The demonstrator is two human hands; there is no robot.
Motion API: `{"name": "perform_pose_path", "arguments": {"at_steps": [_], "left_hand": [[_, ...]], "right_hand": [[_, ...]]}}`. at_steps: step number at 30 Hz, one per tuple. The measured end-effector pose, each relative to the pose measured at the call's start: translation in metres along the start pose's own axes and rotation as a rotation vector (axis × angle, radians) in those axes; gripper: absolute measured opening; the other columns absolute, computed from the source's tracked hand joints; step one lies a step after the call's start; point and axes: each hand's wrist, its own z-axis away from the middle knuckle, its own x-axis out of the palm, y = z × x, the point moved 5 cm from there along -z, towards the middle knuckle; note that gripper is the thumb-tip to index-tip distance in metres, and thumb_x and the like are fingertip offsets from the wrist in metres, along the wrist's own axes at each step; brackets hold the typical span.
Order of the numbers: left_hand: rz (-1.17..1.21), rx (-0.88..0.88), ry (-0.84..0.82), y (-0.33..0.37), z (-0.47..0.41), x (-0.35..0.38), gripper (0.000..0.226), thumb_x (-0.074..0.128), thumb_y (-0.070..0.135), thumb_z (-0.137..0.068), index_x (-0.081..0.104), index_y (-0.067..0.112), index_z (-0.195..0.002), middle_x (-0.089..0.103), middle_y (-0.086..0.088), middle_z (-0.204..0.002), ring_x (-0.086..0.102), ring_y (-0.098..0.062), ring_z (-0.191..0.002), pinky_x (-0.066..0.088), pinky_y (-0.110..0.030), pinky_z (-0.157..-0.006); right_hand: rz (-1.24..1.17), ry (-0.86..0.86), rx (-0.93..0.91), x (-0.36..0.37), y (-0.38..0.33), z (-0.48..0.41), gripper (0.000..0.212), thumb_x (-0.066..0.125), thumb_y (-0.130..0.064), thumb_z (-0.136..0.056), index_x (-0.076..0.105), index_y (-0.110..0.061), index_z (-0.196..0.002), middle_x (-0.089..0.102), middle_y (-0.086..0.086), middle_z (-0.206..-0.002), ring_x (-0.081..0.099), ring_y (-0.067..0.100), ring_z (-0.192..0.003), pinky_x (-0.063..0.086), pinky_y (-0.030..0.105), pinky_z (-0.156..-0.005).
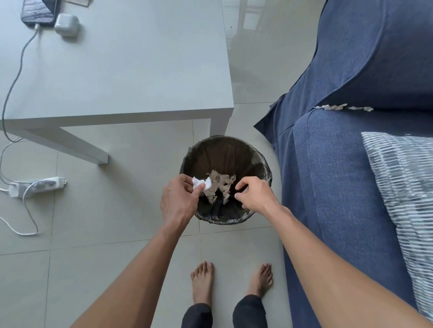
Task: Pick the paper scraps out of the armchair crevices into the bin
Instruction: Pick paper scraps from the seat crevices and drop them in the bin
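Here, left to right:

Table [130, 70]: it stands off to my left, its corner leg just beside the bin, with a phone [40, 6] on charge and a small white case [67, 25] by it. None of that concerns me.

Power strip [36, 185]: it lies on the floor under the table edge, cables looping out, well apart from my feet.

Left hand [178, 199]: I hold it over the bin's near-left rim, thumb and fingers pinched on a white crumpled scrap [202, 183]. I keep the scrap inside the rim line so that it falls in, not onto the tiles.

Bin [265, 165]: dark, lined with a bag, it sits on the floor between the table leg and the armchair, near enough to serve both hands. Scraps in the bin [219, 184] lie pale and torn against the liner.

Right hand [255, 196]: it hangs over the near-right rim, fingers curled loosely inward. I see nothing in it, though I cannot tell whether a shred hides under the fingertips.

Armchair [332, 180]: blue, to my right, with a striped cushion [406, 182] on the seat.

Scraps in the crevice [344, 107]: a row of torn white pieces lies in the seam between the seat and the back cushion. My judgement: this handful goes first, then that seam.
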Motion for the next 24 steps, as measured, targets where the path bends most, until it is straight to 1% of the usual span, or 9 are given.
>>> {"name": "perform_pose_path", "arguments": {"at_steps": [4, 6, 9, 11, 15, 19, 24], "left_hand": [[0.011, 0.032, -0.047, 0.005, 0.000, 0.014, 0.025, 0.072, 0.041, -0.087, 0.071, 0.021, -0.102, 0.069, 0.006, -0.088, 0.066, -0.015, -0.083, 0.052, -0.031, -0.074], [0.012, 0.042, -0.096, 0.006, 0.003, 0.024, 0.026, 0.071, 0.041, -0.088, 0.072, 0.021, -0.103, 0.071, 0.005, -0.091, 0.067, -0.016, -0.086, 0.054, -0.033, -0.077], [0.002, 0.050, -0.170, 0.003, 0.008, 0.037, 0.029, 0.067, 0.040, -0.091, 0.073, 0.019, -0.109, 0.074, 0.001, -0.101, 0.069, -0.018, -0.093, 0.056, -0.038, -0.085], [0.002, 0.045, -0.187, 0.001, 0.010, 0.042, 0.031, 0.065, 0.040, -0.092, 0.072, 0.020, -0.116, 0.075, 0.001, -0.106, 0.069, -0.017, -0.095, 0.056, -0.039, -0.089], [-0.018, 0.025, -0.222, -0.005, 0.013, 0.050, 0.031, 0.064, 0.037, -0.094, 0.071, 0.020, -0.119, 0.075, 0.000, -0.106, 0.072, -0.020, -0.092, 0.056, -0.041, -0.089], [-0.057, 0.009, -0.210, -0.006, 0.015, 0.052, 0.027, 0.063, 0.035, -0.095, 0.072, 0.020, -0.115, 0.076, 0.000, -0.104, 0.071, -0.021, -0.093, 0.056, -0.040, -0.089], [-0.121, 0.060, -0.150, 0.018, 0.016, 0.051, 0.027, 0.060, 0.039, -0.095, 0.073, 0.021, -0.111, 0.076, 0.001, -0.103, 0.069, -0.021, -0.098, 0.055, -0.039, -0.089]], "right_hand": [[0.004, 0.016, -0.004, -0.007, 0.004, -0.002, 0.015, 0.069, -0.021, -0.088, 0.068, -0.024, -0.103, 0.073, 0.006, -0.094, 0.072, 0.024, -0.083, 0.061, 0.046, -0.082], [0.013, 0.017, -0.006, -0.009, 0.008, -0.003, 0.017, 0.069, -0.021, -0.088, 0.069, -0.023, -0.104, 0.073, 0.006, -0.090, 0.073, 0.025, -0.081, 0.060, 0.046, -0.082], [0.024, 0.016, 0.007, -0.011, 0.015, -0.002, 0.019, 0.069, -0.021, -0.088, 0.069, -0.024, -0.108, 0.073, 0.006, -0.094, 0.072, 0.025, -0.086, 0.059, 0.045, -0.086], [0.023, 0.013, 0.012, -0.012, 0.020, -0.002, 0.020, 0.068, -0.021, -0.089, 0.068, -0.024, -0.109, 0.073, 0.005, -0.095, 0.072, 0.024, -0.086, 0.058, 0.044, -0.088], [0.015, 0.015, 0.012, -0.017, 0.029, 0.000, 0.022, 0.070, -0.021, -0.088, 0.068, -0.023, -0.109, 0.073, 0.005, -0.099, 0.071, 0.024, -0.092, 0.057, 0.043, -0.091], [0.013, 0.033, 0.018, -0.026, 0.038, 0.001, 0.021, 0.069, -0.023, -0.088, 0.068, -0.025, -0.109, 0.074, 0.005, -0.098, 0.070, 0.024, -0.095, 0.055, 0.041, -0.092], [0.004, 0.117, -0.020, -0.051, 0.042, 0.004, 0.023, 0.065, -0.026, -0.091, 0.067, -0.023, -0.114, 0.073, 0.003, -0.100, 0.066, 0.023, -0.098, 0.054, 0.039, -0.090]]}}
